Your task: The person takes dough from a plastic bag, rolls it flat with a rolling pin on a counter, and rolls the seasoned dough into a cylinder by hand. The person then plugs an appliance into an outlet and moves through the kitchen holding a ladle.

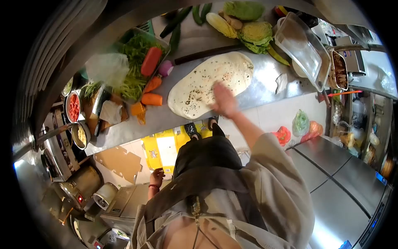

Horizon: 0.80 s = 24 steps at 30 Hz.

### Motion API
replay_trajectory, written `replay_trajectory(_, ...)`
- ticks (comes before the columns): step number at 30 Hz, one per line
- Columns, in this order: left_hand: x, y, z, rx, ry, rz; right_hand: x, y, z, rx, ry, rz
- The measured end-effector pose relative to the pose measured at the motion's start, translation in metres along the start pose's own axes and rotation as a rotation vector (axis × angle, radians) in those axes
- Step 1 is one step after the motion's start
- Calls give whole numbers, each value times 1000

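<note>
A large flat oval of pale dough point(178, 96) lies on the steel counter, dotted with dark green bits and small reddish specks. My right hand point(224, 99), slightly blurred, rests flat on or just over the dough's lower right part, with its fingers stretched out and nothing held. Away from the counter, my left hand point(156, 177) hangs low beside my body, a red bracelet on its wrist; its fingers are loosely apart and empty. Behind the dough lies a long dark rod point(207, 54).
Leafy greens point(141, 54), carrots point(152, 99) and a red onion point(166, 68) are left of the dough. Cabbage point(255, 35) and cucumbers point(176, 20) lie behind. A clear plastic container point(300, 45) stands at right, and a knife point(99, 112) at left.
</note>
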State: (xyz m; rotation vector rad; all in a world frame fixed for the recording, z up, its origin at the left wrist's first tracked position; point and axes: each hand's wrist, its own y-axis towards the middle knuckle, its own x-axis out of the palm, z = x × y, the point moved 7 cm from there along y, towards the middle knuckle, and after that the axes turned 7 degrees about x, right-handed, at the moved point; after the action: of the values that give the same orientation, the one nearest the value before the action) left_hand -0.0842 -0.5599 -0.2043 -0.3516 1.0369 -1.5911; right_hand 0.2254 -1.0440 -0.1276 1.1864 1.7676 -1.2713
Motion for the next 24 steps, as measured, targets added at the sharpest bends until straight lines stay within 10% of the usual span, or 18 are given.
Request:
replay_trajectory(4,-18,-10,54,37,-133,187,-41,6,72,273,-67,315)
replay_trajectory(6,-16,-9,45,3,-203,173,-30,-3,13,314,-189,-2)
replay_trajectory(18,-7,-27,-41,-71,-178,104,59,25,-184,-269,-33,122)
replay_trajectory(24,-19,-52,-34,-94,-269,178,45,-21,-109,-294,-43,27)
